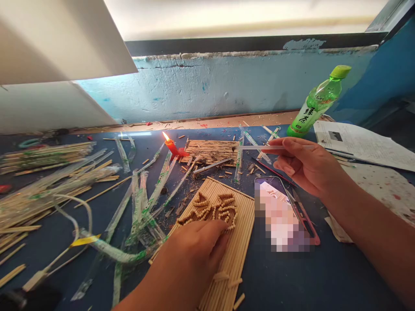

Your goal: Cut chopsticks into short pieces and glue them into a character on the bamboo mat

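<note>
My left hand lies on a mat of bamboo sticks, fingers curled and pressing near small curved stick pieces glued on it. My right hand hovers above a phone and pinches a thin clear stick that points left toward a lit red candle. A second stick mat lies behind, beside the candle.
Bundles of bamboo chopsticks and several torn plastic wrappers cover the left of the dark blue table. A green tea bottle stands at the back right, next to papers. A red cutter lies by the phone.
</note>
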The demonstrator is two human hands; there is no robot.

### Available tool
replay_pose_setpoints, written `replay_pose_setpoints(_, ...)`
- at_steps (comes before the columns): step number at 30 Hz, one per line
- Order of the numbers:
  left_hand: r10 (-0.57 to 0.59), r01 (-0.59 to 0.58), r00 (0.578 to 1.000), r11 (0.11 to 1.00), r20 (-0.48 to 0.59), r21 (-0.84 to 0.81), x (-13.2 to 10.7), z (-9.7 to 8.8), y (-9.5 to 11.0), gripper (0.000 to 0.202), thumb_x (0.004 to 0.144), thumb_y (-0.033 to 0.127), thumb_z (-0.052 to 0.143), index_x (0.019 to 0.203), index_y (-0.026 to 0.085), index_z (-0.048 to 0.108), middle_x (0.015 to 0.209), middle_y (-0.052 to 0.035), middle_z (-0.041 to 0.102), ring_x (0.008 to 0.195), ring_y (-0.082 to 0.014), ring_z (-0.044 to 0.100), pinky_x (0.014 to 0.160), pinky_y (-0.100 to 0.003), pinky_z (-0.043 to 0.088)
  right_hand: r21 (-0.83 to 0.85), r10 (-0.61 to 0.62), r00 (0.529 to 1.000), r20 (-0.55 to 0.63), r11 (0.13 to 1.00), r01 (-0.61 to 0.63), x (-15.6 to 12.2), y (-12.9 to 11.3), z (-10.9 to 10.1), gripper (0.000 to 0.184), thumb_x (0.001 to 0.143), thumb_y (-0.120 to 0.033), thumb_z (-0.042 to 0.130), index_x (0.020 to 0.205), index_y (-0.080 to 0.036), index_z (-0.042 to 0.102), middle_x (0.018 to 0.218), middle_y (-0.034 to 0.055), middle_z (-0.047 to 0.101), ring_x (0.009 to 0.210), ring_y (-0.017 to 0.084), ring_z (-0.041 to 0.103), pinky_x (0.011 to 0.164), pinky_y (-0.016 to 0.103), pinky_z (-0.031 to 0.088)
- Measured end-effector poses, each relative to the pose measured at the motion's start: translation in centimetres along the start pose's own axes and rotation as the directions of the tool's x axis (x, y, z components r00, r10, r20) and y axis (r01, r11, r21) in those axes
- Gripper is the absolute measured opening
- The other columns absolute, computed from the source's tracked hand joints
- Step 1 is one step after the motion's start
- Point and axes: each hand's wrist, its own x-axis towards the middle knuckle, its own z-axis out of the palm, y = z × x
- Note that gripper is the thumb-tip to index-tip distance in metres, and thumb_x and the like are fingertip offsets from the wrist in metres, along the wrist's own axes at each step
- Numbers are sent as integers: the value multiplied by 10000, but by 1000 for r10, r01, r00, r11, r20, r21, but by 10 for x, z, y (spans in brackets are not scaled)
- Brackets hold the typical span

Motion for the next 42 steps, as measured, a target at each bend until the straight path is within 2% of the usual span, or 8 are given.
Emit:
replay_pose_setpoints(7, 2, -3, 1000, 999, -20, -51, -3, -10, 1, 139, 930, 222, 593, 1000, 244, 711, 838, 8, 755, 733, -190, 722, 661, -297, 546, 2, 23, 1000, -15, 1000, -23, 1, 4, 0, 171, 936, -317, 663, 950, -225, 806, 976, 80, 786, 479, 71, 401, 439, 247, 364)
replay_pose_setpoints(13, -97, 94, 995, 982, -13, -161, 4, -37, -4, 109, 926, 294, 619, 963, 265, 717, 793, 30, 748, 605, -130, 669, 576, -224, 497, 18, 41, 999, -22, 999, -41, 1, 7, 2, 166, 951, -309, 648, 958, -240, 798, 1026, 75, 781, 465, 55, 401, 454, 253, 390)
replay_pose_setpoints(18, -93, 116, 985, 980, 148, -159, 8, -45, -8, 177, 948, 338, 576, 918, 275, 738, 732, 28, 730, 590, -122, 652, 538, -206, 449, -23, 51, 998, -30, 998, -51, 1, 9, 4, 158, 939, -327, 662, 943, -241, 794, 1016, 83, 782, 456, 60, 409, 441, 265, 385)
replay_pose_setpoints(23, -63, 140, 879, 982, 473, -128, -1, -55, -11, 136, 881, 428, 668, 892, 322, 751, 670, 43, 683, 559, -126, 625, 510, -213, 391, -11, 48, 999, -24, 999, -48, 1, 10, 4, 161, 943, -315, 658, 956, -226, 791, 994, 88, 786, 469, 62, 424, 456, 260, 394)
replay_pose_setpoints(26, -92, 155, 826, 986, 556, -67, -1, -57, -10, 126, 873, 425, 674, 900, 327, 748, 731, 27, 700, 626, -154, 649, 540, -230, 381, -6, 54, 998, -27, 999, -54, 1, 10, 5, 160, 944, -309, 658, 952, -218, 789, 976, 86, 787, 467, 61, 423, 455, 257, 389)
replay_pose_setpoints(30, -63, 113, 738, 993, 672, -31, 9, -53, 1, 198, 889, 374, 642, 760, 241, 712, 688, -5, 696, 603, -170, 630, 521, -243, 349, -22, 67, 997, -32, 997, -68, 0, 9, 7, 155, 936, -315, 669, 942, -214, 787, 975, 91, 782, 472, 64, 432, 459, 262, 389)
replay_pose_setpoints(37, -17, 31, 717, 999, 697, -7, 16, -47, 10, 238, 899, 217, 524, 682, 193, 618, 655, 8, 658, 582, -142, 586, 543, -241, 349, -31, 74, 996, -43, 997, -75, -1, 8, 8, 129, 908, -327, 701, 899, -229, 785, 982, 96, 773, 472, 73, 423, 450, 277, 386)
replay_pose_setpoints(42, -80, 92, 736, 996, 672, 18, 17, -50, 12, 227, 885, 196, 518, 688, 199, 630, 697, 7, 670, 613, -143, 609, 538, -236, 347, -43, 80, 996, -43, 996, -81, 0, 7, 9, 147, 886, -356, 721, 907, -223, 779, 964, 85, 775, 470, 70, 410, 445, 268, 391)
